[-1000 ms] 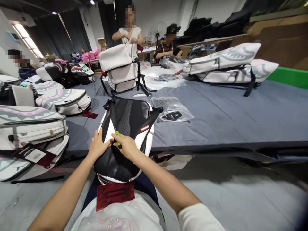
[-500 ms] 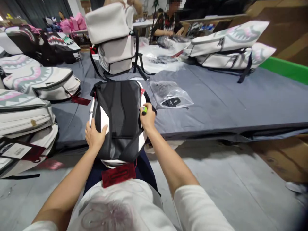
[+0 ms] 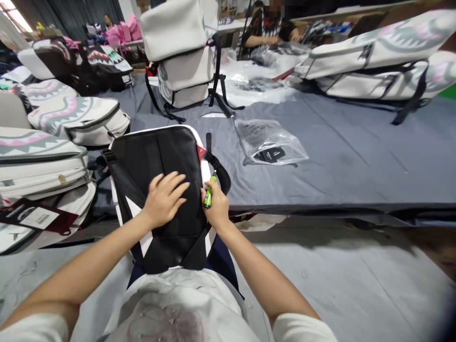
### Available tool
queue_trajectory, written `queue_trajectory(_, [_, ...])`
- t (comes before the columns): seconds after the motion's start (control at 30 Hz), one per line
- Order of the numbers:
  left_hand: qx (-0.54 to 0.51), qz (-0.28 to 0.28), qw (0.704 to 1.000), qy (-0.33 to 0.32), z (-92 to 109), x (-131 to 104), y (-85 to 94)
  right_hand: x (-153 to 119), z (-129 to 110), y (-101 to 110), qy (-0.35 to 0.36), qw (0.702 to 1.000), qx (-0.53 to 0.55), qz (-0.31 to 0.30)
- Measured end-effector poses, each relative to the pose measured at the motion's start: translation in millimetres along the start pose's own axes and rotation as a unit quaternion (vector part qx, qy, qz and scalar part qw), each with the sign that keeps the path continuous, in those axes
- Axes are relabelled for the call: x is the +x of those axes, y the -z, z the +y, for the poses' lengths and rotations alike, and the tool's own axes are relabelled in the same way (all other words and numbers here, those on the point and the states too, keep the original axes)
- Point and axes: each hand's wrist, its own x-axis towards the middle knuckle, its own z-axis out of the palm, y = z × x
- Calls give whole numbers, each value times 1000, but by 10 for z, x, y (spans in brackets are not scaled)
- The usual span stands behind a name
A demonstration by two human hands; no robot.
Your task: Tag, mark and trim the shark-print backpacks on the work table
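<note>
A black-and-white backpack [image 3: 178, 142] leans between my lap and the table edge, its black padded back panel and straps facing up. My left hand [image 3: 164, 198] lies on the middle of that panel with the fingers spread. Against the backpack's right white side, my right hand [image 3: 216, 203] is closed around a small green tool [image 3: 208, 194] with a thin tip pointing away from me; its exact kind is unclear. Beside this hand a black shoulder strap [image 3: 223, 176] loops out over the table.
Stacked pale backpacks with shark-teeth prints [image 3: 42, 152] stand at left. More are piled at the back centre [image 3: 185, 66] and right [image 3: 356, 61]. A clear plastic bag [image 3: 278, 137] lies on the grey-covered table [image 3: 349, 161]. Across it sits a person [image 3: 269, 28].
My left hand has moved from the backpack's left edge onto its back panel. The backpack has shifted left and tilted, and the green tool now shows lengthwise. The red tag below is out of sight.
</note>
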Motion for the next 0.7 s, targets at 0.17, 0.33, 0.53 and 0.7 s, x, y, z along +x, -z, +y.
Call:
queue_trajectory(0.17, [44,-100,977,-183,-345,1174,-358,75,123,-39,-4,1000,-4,-1])
queue_trajectory(0.33, [19,-180,948,-263,-538,1404,-593,40,269,-86,-10,1000,-17,5])
queue_trajectory(0.53, [82,-130,973,-174,-1176,1637,-438,63,338,-63,-23,999,-29,-7])
queue_trajectory(0.7, [-3,-176,972,-157,-957,1478,-350,172,202,145,-48,997,55,16])
